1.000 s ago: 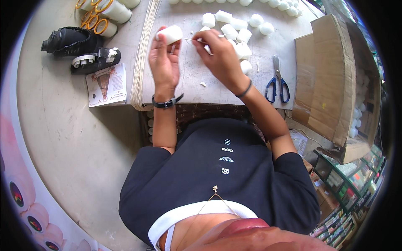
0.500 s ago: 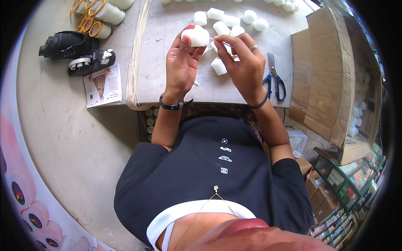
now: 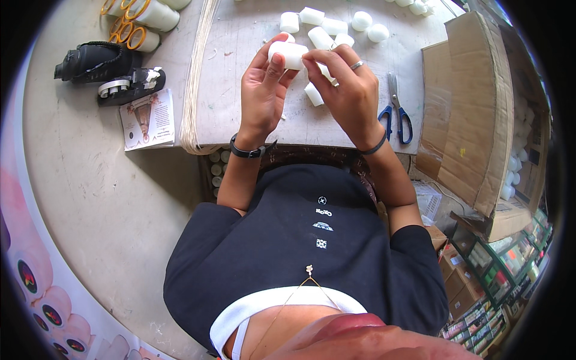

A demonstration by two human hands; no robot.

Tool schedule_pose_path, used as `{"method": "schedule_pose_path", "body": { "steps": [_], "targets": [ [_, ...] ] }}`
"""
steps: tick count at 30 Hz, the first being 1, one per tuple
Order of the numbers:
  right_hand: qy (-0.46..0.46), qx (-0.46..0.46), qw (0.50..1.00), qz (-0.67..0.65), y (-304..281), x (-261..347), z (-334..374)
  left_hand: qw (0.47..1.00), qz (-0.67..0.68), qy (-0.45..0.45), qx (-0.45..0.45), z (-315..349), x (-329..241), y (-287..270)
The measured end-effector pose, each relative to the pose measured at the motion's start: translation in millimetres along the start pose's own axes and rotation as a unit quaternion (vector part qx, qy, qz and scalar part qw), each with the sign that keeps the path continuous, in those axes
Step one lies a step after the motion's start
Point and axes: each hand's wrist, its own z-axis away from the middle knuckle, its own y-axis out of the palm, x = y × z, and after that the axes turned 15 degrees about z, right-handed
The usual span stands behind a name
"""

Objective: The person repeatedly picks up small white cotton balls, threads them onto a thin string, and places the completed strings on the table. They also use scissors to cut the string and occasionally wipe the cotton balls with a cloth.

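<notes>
White roll [image 3: 288,54] btwn both hands, left [image 3: 264,90] & right [image 3: 348,90].

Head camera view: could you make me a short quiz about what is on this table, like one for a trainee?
1. True or false: both hands grip the small white cylinder.
2. Which side of the right hand do the blue-handled scissors lie on? A) the person's left B) the person's right
3. Fill in: the open cardboard box stands at the table's ____ edge.

Key
1. True: the left hand holds it from below and the right hand's fingertips pinch its end.
2. B.
3. Right. More white pieces lie on the table beyond the hands, and a black tape dispenser sits far left.
</notes>
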Motion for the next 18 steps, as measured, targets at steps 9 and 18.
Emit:
{"method": "schedule_pose_path", "body": {
  "steps": [9,18],
  "targets": [
    [0.097,-0.010,0.968,-0.231,0.4,1.4,0.7,1.000,-0.017,-0.001,0.000,-2.4,-1.5,-5.1],
    [0.063,0.005,0.984,-0.166,6.9,1.7,1.4,1.000,0.001,0.004,0.000,-1.9,2.2,-5.2]
  ]
}}
